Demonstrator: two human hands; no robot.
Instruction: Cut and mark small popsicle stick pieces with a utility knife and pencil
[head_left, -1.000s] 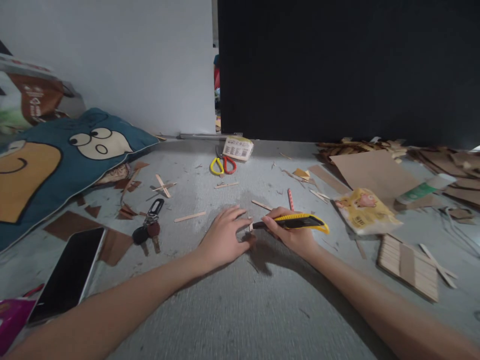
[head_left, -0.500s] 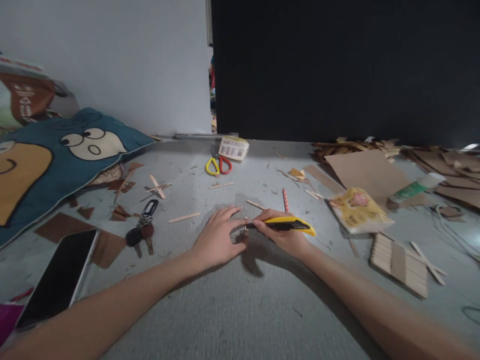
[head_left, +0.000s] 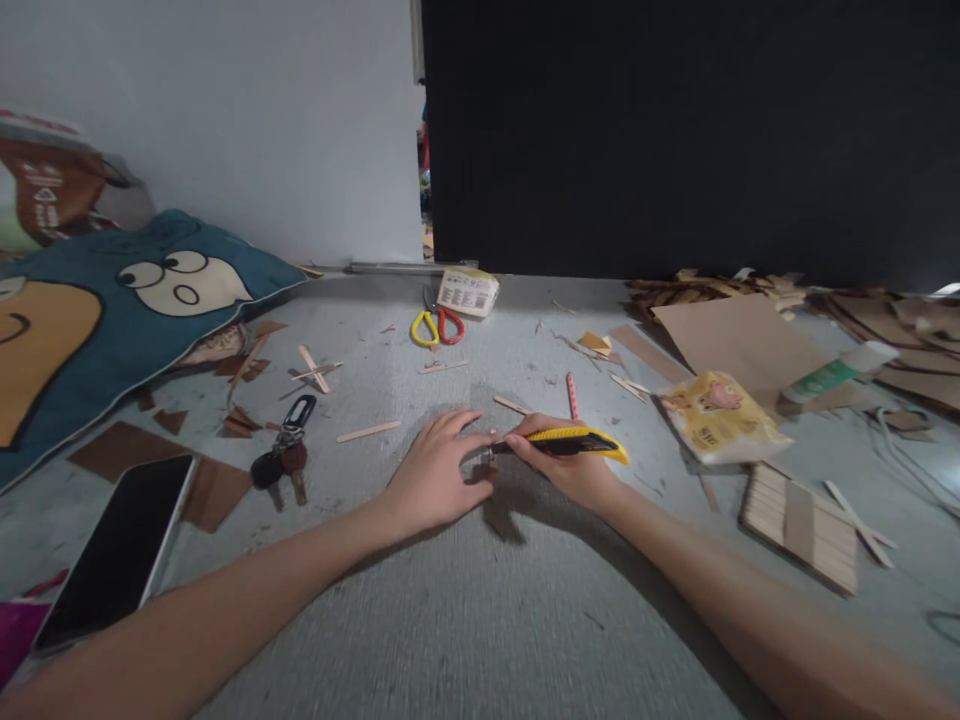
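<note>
My right hand [head_left: 576, 480] grips a yellow and black utility knife [head_left: 581, 440], its body pointing left. The knife's tip end meets a small wooden craft stick [head_left: 492, 450], which stands out only as a short pale piece between my hands. My left hand [head_left: 435, 470] lies on the grey surface with thumb and index finger closed about that stick, its ends pinned between them. Much of the stick is hidden by fingers and shadow. Just beyond my right hand lie a second craft stick [head_left: 511, 405] and a red-and-white patterned strip [head_left: 571, 395].
Scissors [head_left: 437, 326] and a small packet [head_left: 467, 292] lie by the wall. To the left are keys [head_left: 280, 465], a phone [head_left: 116, 550] and a cushion [head_left: 150, 310]. On the right are a yellow pack [head_left: 720, 415], a glue stick [head_left: 840, 372] and bundled craft sticks [head_left: 799, 525].
The knife and my right hand have shifted very slightly left and up. My left hand stays in almost the same place, still on the stick.
</note>
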